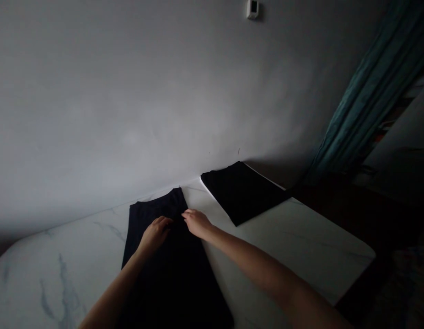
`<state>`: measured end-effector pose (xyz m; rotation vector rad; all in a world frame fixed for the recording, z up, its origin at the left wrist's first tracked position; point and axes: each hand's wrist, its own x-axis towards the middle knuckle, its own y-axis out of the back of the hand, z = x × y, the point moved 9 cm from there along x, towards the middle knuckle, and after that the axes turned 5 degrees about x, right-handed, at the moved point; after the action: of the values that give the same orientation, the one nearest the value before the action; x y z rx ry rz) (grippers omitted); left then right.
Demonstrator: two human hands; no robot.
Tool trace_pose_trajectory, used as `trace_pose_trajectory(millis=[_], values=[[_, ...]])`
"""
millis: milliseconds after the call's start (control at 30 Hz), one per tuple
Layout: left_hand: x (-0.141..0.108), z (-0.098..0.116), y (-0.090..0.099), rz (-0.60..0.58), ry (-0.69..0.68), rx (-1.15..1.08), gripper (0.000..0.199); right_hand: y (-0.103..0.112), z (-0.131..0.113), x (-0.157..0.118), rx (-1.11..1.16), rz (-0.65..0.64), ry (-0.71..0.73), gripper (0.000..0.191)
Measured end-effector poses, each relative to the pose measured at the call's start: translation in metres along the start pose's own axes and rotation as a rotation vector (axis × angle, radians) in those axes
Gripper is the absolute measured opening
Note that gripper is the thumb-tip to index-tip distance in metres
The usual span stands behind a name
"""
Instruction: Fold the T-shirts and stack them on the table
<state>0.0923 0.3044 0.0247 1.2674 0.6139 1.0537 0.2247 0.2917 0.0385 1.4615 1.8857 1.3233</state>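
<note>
A dark garment (170,274), perhaps trousers or a skirt, lies flat on the marble-patterned table (266,246), its narrower, slightly curved end toward the wall. My left hand (157,232) rests on the upper part of this cloth, fingers loosely bent and lying on the fabric. At the garment's right edge is my right hand (197,223), its fingers drawn together on the cloth; the exact grip is hard to make out in the dim light. Further back to the right lies a second, black folded garment (246,192), untouched by either hand.
A pale wall (146,114) borders the table's far side, with a small white device (253,9) mounted high on it. Teal curtains (366,96) hang at the right, beside a dark area. The table's rounded right corner (371,256) is in view.
</note>
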Motion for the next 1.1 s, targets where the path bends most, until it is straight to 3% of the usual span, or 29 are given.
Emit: trace_pose_trajectory(millis=[167, 333, 433, 700, 967, 1100], values=[[-0.005, -0.003, 0.0, 0.035, 0.096, 0.067, 0.019, -0.028, 0.008, 0.038, -0.006, 0.012, 0.028, 0.044], [-0.001, 0.0, -0.004, 0.093, 0.199, 0.151, 0.027, -0.049, 0.024, 0.036, -0.002, 0.045, 0.017, 0.046], [-0.001, 0.004, -0.004, 0.125, 0.226, 0.217, 0.02, -0.054, 0.029, 0.035, 0.012, 0.069, 0.033, 0.046], [-0.007, 0.005, 0.005, 0.197, 0.17, 0.34, 0.022, -0.056, 0.032, 0.036, -0.069, 0.046, -0.011, 0.053], [-0.007, 0.012, 0.01, 0.28, 0.113, 0.31, 0.026, -0.056, 0.03, 0.035, -0.071, 0.01, -0.028, 0.052], [-0.006, 0.012, 0.008, 0.28, 0.121, 0.23, 0.024, -0.047, 0.025, 0.035, -0.087, 0.071, 0.029, 0.061]])
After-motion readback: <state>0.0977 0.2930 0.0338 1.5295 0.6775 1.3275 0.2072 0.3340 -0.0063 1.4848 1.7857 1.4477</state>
